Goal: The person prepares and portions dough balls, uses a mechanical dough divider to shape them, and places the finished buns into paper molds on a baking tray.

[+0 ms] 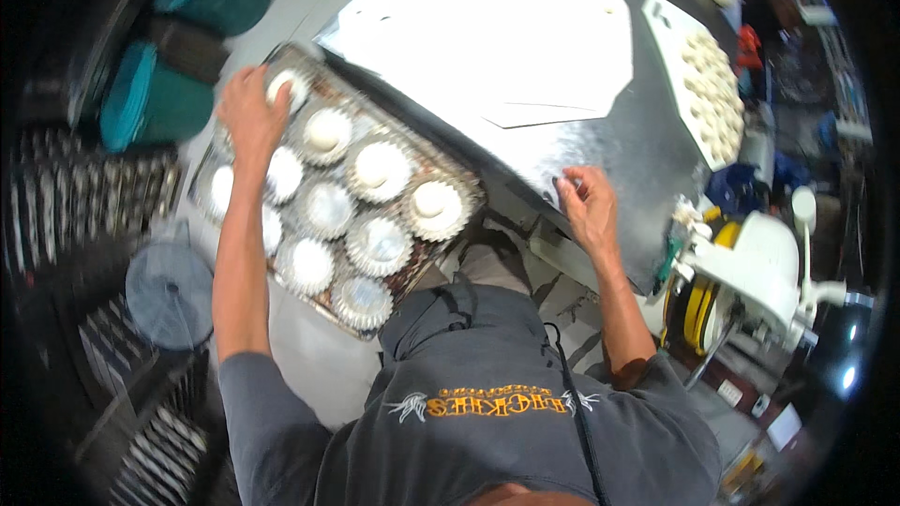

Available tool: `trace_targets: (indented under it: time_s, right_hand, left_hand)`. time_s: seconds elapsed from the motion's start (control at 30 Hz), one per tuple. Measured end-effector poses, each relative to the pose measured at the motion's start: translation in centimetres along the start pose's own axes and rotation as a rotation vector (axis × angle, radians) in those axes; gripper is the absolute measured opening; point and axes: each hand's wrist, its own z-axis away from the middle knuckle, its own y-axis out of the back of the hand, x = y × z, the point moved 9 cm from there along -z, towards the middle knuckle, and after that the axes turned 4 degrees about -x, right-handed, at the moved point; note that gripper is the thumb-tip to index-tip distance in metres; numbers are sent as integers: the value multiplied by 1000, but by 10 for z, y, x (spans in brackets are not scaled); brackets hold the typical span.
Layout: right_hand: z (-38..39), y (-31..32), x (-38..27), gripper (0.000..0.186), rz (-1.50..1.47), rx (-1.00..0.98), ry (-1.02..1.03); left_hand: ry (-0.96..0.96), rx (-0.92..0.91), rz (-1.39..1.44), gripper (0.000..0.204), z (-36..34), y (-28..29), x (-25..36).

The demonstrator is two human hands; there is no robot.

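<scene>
My left hand [253, 117] reaches over the far left corner of a dark, worn baking tray [403, 286]. Its thumb and fingers are apart, and the thumb touches a fluted tin [298, 84] with something white in it. Several more fluted tins cover the tray. Some hold pale dough rounds, such as the dough round [437, 200] at the right; others, such as the tin [362, 303] nearest me, look bare inside. My right hand [589, 211] hovers at the near edge of a floured steel table [647, 197], fingers loosely curled and apart, with nothing visible in them.
White sheets [506, 37] lie on the table. A white board [667, 28] at the right carries several dough pieces [712, 94]. A white machine [759, 262] stands at the right. Teal bins [155, 103], a round fan [169, 295] and dark racks [84, 197] are at the left.
</scene>
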Motion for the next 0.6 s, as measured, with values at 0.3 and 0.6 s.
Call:
trace_targets:
  time_s: [0.3, 0.6]
  right_hand:
    - [20, 26, 37, 27, -167, 84, -95]
    - [-203, 102, 53, 36, -223, 293, 31]
  left_hand:
    - [-344, -67, 494, 44, -31, -20, 203]
    - [-164, -345, 704, 54, -143, -105, 333]
